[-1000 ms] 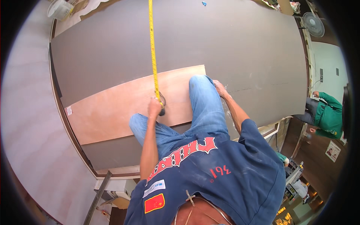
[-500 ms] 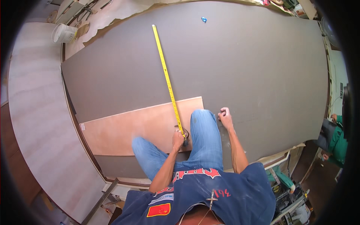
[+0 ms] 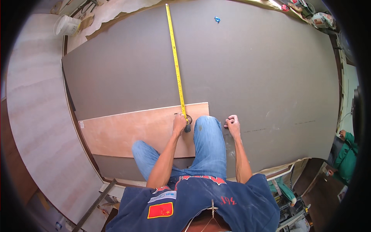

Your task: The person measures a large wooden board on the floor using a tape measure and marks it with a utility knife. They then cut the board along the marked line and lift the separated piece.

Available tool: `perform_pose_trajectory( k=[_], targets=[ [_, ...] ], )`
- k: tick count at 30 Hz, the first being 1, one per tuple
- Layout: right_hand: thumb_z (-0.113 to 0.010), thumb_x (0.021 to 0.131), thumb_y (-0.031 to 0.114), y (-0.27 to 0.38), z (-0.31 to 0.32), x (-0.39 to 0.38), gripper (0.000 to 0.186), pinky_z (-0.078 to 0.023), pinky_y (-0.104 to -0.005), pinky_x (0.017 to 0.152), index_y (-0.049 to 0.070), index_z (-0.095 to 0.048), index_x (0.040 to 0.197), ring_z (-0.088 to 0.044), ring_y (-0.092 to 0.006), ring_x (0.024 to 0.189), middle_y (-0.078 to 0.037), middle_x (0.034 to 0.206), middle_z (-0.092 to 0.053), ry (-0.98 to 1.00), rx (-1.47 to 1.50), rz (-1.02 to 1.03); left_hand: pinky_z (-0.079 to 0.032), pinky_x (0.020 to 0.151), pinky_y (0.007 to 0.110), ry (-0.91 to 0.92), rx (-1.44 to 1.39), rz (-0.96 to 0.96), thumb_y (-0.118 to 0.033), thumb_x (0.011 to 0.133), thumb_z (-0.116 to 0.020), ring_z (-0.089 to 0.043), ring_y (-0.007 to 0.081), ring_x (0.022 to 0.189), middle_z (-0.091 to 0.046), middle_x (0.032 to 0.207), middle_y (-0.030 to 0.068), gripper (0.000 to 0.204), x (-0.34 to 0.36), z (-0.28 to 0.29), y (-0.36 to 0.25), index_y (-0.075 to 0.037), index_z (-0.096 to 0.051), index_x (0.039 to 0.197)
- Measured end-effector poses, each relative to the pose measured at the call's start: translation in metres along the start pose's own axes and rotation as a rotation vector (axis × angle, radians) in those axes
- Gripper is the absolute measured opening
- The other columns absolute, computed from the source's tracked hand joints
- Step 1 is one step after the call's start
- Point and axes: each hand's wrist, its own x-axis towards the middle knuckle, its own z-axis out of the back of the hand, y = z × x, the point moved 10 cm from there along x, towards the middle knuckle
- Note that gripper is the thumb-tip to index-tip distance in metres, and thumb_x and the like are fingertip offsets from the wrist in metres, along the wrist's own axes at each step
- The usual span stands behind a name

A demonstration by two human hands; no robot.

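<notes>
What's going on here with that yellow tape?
A person's left hand has its grip on a yellow tape measure, which stretches from over a pale wood panel across a grey board to about the board's far edge. The right hand is curled beside the right knee; I can't tell if it holds anything.

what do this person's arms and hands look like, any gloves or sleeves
No gloves: the left hand and right hand are both bare, with no watch or bracelet visible. The forearms are bare too, below the short sleeves of a navy shirt. Its front carries red lettering, some outlined in white, plus a red rectangular patch edged in yellow.
</notes>
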Motion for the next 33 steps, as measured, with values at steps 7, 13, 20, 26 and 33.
perform_pose_trajectory(
  k=[7, 13, 20, 26, 33],
  targets=[
    [-0.06, 0.084, 0.009, 0.003, 0.003, 0.007, 0.017, -0.053, -0.0263, 0.057, 0.001, -0.051, 0.096, -0.058, -0.0104, 0.061, -0.003, 0.068, -0.057, -0.016, -0.04, 0.067, -0.05, 0.072, 0.044, -0.051, 0.427, -0.181, -0.023, 0.09, -0.043, -0.064, 0.0376, 0.084, -0.064, 0.089, 0.0264, 0.033, -0.012, -0.001, -0.047, 0.003, -0.064, 0.09],
    [-0.063, 0.085, 0.015, -0.006, -0.001, 0.007, 0.017, -0.05, -0.0263, 0.055, 0.002, -0.053, 0.09, -0.061, -0.0119, 0.058, -0.004, 0.064, -0.06, -0.016, -0.038, -0.009, -0.05, 0.068, 0.041, -0.012, -0.036, 0.11, -0.023, 0.086, -0.047, -0.067, 0.0317, 0.076, -0.067, 0.078, 0.0212, 0.031, 0.012, -0.007, 0.017, -0.001, -0.069, 0.087],
    [-0.063, 0.085, 0.016, 0.003, 0.0, 0.007, 0.018, -0.052, -0.0265, 0.055, 0.002, -0.052, 0.086, -0.063, -0.0126, 0.058, -0.006, 0.064, -0.061, -0.008, -0.082, -0.044, -0.05, 0.069, 0.039, 0.062, 0.007, 0.217, -0.025, 0.081, -0.053, -0.068, 0.0312, 0.078, -0.068, 0.08, 0.0207, 0.03, 0.018, -0.012, 0.028, -0.001, -0.071, 0.085],
    [-0.064, 0.085, 0.018, 0.002, 0.0, 0.008, 0.02, -0.052, -0.0266, 0.053, 0.002, -0.052, 0.084, -0.063, -0.0134, 0.057, -0.006, 0.064, -0.062, -0.01, -0.087, -0.039, -0.05, 0.07, 0.039, 0.043, -0.062, 0.253, -0.023, 0.08, -0.055, -0.068, 0.0311, 0.08, -0.068, 0.081, 0.0215, 0.029, 0.021, -0.016, 0.042, 0.0, -0.071, 0.085],
    [-0.064, 0.085, 0.018, 0.006, 0.0, 0.009, 0.02, -0.052, -0.0265, 0.054, 0.002, -0.052, 0.083, -0.063, -0.0134, 0.057, -0.006, 0.065, -0.062, -0.005, -0.133, -0.022, -0.05, 0.069, 0.038, 0.068, -0.042, 0.304, -0.023, 0.08, -0.059, -0.068, 0.0298, 0.079, -0.068, 0.082, 0.0214, 0.027, 0.017, -0.016, 0.034, 0.001, -0.071, 0.083]
  ],
)
